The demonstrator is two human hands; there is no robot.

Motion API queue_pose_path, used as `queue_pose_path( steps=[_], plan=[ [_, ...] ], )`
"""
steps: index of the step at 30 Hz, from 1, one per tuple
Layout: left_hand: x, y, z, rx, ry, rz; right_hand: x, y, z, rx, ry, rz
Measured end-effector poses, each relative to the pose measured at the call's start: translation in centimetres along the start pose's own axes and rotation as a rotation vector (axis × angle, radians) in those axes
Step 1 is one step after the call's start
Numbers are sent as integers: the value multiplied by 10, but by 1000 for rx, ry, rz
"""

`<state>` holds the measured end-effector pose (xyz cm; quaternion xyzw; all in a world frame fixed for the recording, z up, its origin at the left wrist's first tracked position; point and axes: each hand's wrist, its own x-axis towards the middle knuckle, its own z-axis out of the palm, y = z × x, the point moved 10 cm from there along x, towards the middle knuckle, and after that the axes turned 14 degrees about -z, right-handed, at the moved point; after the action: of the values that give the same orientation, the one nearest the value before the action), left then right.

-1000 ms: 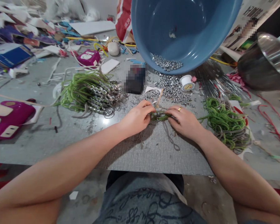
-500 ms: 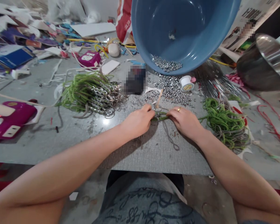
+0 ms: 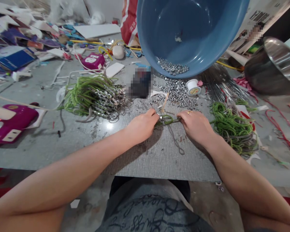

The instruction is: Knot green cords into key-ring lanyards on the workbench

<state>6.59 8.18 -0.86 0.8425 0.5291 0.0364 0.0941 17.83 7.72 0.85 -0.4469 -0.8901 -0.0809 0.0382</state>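
Observation:
Between my hands runs a green and grey braided cord [image 3: 168, 120], low over the table, with a metal nut [image 3: 161, 118] on it close to my left fingertips. My left hand [image 3: 145, 125] is closed on the cord beside the nut. My right hand [image 3: 195, 123], with a ring on one finger, pinches the cord's other side. A grey looped end [image 3: 181, 150] hangs toward me on the table. To the right lies a bundle of green and grey cords [image 3: 233, 127]. On the left, another green bundle [image 3: 81, 93] has many shiny nuts threaded on it.
A tilted blue basin [image 3: 183, 35] with nuts in its lower side stands ahead, and loose nuts [image 3: 178, 91] spill below it. Nearby are a white spool [image 3: 192, 87], a steel bowl [image 3: 270, 67] and purple power strips [image 3: 16, 122]. Scraps [image 3: 38, 32] cover the back left.
My right hand has moved slightly right, away from the left, drawing the cord out. The green loop between them is smaller, and the nut shows more clearly. My left hand stays nearly in place.

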Motion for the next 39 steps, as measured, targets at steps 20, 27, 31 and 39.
queue_pose_path(
  steps=[20,27,31,39],
  plan=[
    [-9,-1,-30,-314,186,132,7,-40,-2,295,157,-249],
    [-3,5,-7,-212,63,100,9,-40,-3,327,153,-286],
    [-2,4,-3,-143,11,59,10,-38,-2,349,141,-279],
    [-2,4,-1,-150,-3,34,9,-38,-3,373,142,-278]
  ],
)
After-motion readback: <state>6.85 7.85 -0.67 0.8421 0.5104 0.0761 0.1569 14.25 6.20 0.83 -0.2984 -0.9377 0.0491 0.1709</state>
